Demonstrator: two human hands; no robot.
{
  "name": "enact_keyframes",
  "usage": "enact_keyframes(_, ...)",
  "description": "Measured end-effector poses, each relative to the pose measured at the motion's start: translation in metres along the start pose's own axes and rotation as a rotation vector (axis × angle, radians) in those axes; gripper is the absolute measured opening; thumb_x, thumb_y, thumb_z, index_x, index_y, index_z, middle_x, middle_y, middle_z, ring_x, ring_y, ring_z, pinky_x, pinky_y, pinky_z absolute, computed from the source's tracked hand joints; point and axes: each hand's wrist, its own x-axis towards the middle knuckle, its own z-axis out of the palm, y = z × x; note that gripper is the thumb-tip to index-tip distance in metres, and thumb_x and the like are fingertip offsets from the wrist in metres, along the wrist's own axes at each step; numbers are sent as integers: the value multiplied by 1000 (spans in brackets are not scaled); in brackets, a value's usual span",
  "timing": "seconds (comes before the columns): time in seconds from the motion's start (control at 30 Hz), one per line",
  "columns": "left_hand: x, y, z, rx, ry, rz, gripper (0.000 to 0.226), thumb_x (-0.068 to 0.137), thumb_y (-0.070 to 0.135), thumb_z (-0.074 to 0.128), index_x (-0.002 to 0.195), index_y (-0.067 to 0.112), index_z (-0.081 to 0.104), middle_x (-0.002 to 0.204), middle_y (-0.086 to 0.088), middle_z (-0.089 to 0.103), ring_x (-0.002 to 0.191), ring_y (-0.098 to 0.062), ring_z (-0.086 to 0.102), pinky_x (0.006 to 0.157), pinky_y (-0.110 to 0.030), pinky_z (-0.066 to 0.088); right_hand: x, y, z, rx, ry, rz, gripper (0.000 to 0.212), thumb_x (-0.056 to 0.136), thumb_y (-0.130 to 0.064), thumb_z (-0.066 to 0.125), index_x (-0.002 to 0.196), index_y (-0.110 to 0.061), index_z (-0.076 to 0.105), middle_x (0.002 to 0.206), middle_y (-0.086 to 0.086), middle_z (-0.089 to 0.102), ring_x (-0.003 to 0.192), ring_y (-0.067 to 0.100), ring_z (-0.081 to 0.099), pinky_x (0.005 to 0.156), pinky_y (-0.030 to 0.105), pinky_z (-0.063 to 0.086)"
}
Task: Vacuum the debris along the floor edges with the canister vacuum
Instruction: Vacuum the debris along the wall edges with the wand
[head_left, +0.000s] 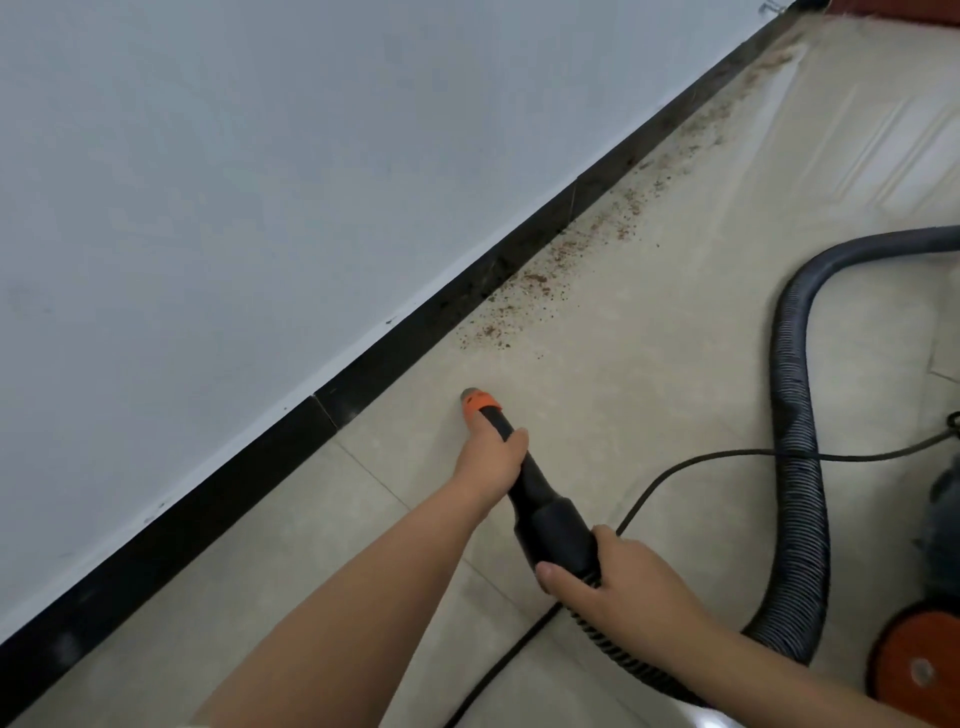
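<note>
The black nozzle (524, 483) of the canister vacuum is held low over the tiled floor (649, 364), its long axis running from lower right to upper left. Its orange tip (479, 401) is pointed at the black skirting board (363, 379) and sits close to the floor, just short of that board.

The left hand (493, 457) is wrapped around the narrow forward section of the nozzle, directly behind the orange tip. The right hand (623, 587) is clamped around the wider rear collar, where the ribbed grey hose (795, 415) is joined. The hose is seen to loop away to the right and out of frame at the right edge.

Reddish-brown debris (524, 296) is scattered in a band along the floor edge against the skirting board, beginning just beyond the tip and continuing toward the upper right corner. The tip is near but apart from the nearest grains.

A black power cord (727, 455) is laid across the floor beneath the hose. Part of the canister body (914, 665), with an orange wheel, is visible at the lower right edge. No contents of the canister can be seen. A pale wall (260, 182) rises above the skirting board.
</note>
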Motion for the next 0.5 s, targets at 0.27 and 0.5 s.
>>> enact_keyframes(0.27,14,40,50,53,-224,41,78,98,34,40,147,14,-17,147,-17,31,124,-36,43,96,-42,46,14,38,-19,185,148,160,30,87,-45,56,90,-16,48,72,-9,52,63,0,48,50,17,34)
enact_keyframes(0.5,38,62,60,73,-137,27,70,100,32,36,148,11,-9,145,-17,35,124,-35,44,99,-43,44,44,43,-32,237,158,154,38,86,-48,56,91,-11,51,77,-1,55,65,7,50,54,21,38)
